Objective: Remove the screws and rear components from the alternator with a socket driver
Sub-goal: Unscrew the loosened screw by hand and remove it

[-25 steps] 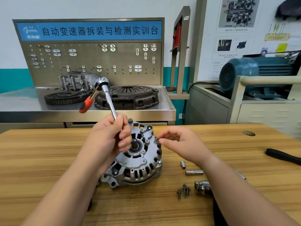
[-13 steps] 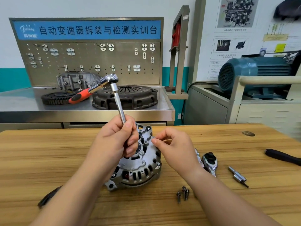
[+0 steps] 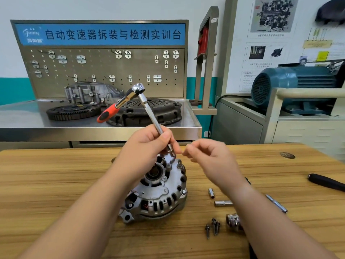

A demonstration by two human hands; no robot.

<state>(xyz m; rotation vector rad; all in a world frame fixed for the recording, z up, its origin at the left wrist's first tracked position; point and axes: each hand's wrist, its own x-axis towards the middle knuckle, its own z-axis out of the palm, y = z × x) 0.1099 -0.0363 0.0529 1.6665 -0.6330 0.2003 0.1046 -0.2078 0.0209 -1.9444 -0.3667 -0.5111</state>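
Fingers (image 3: 165,136) of the left hand (image 3: 147,148) are wrapped tight round the steel shaft of the socket driver (image 3: 149,111). Its lower end sits at the top rear of the alternator (image 3: 160,189), which stands tilted on the wooden surface (image 3: 56,174) between the forearms. The right hand (image 3: 211,159) hangs just beside the shaft's lower end with its fingers curled and the thumb against the forefinger. It is blurred, so I cannot tell whether it pinches anything.

Half a second ago that right hand had its fingertips on the alternator's rim; now it is lifted clear of it. The driver's red handle, which lay almost level to the left, now slopes down to the left.

Loose screws (image 3: 212,226) lie near the alternator's right side, with two sockets (image 3: 223,203) just beyond them.

The blue sign (image 3: 112,34) on the pegboard behind reads "自动变速器拆装与检测实训台".
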